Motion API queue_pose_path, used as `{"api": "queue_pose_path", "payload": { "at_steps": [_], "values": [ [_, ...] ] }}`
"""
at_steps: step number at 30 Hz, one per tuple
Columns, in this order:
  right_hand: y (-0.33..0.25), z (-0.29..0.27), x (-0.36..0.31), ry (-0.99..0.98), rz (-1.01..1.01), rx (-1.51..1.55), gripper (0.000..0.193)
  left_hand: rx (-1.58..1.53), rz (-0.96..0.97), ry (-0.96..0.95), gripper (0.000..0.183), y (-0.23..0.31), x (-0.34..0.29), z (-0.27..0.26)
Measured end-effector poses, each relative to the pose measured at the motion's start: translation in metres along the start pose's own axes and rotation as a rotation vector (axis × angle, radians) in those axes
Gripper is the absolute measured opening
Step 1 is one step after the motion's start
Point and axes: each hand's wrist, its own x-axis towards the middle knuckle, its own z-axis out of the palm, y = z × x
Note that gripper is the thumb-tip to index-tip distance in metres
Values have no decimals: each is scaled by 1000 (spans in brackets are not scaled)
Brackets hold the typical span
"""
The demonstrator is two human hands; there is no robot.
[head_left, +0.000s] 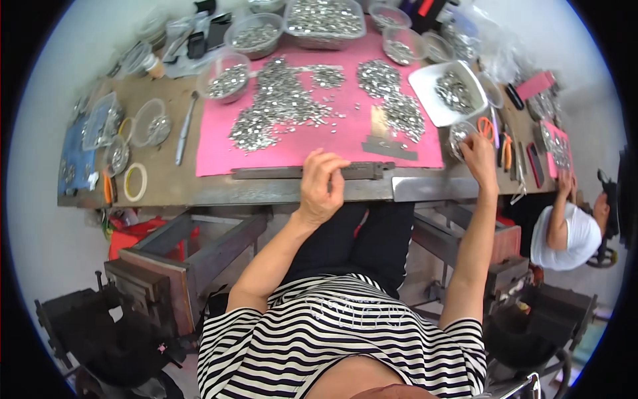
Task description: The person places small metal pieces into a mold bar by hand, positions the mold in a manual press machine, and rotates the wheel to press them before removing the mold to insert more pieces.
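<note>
Steady the long metal bar (269, 173) along the pink mat's (216, 149) six-o'clock edge, with left hand (322, 186) half-curled at it; cannot tell if gripping. Work lightly with right hand (480, 158), bent-fingered at the small clear cup (457, 137) beyond four o'clock; cannot tell if pinching anything. Avoid nudging loose metal pieces (274, 103) toward ten.

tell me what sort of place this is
Probably a workshop for sorting or assembling small metal parts: heaps of small metal pieces cover much of a pink mat, and orange-handled pliers lie among tools on the right.
</note>
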Motion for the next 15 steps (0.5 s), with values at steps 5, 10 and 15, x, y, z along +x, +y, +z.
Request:
{"api": "queue_pose_path", "payload": {
  "at_steps": [5, 10, 15],
  "values": [
    [-3, -2, -7, 116, -19, 126, 13, 171, -4, -25, 23, -7, 22, -45],
    [-4, 4, -5, 149, -26, 39, 12, 498, -123, -97, 14, -48, 50, -92],
    [-46, -1, -11, 285, -55, 245, 10, 566, -177, -240, 9, -63, 55, -95]
  ]
}}
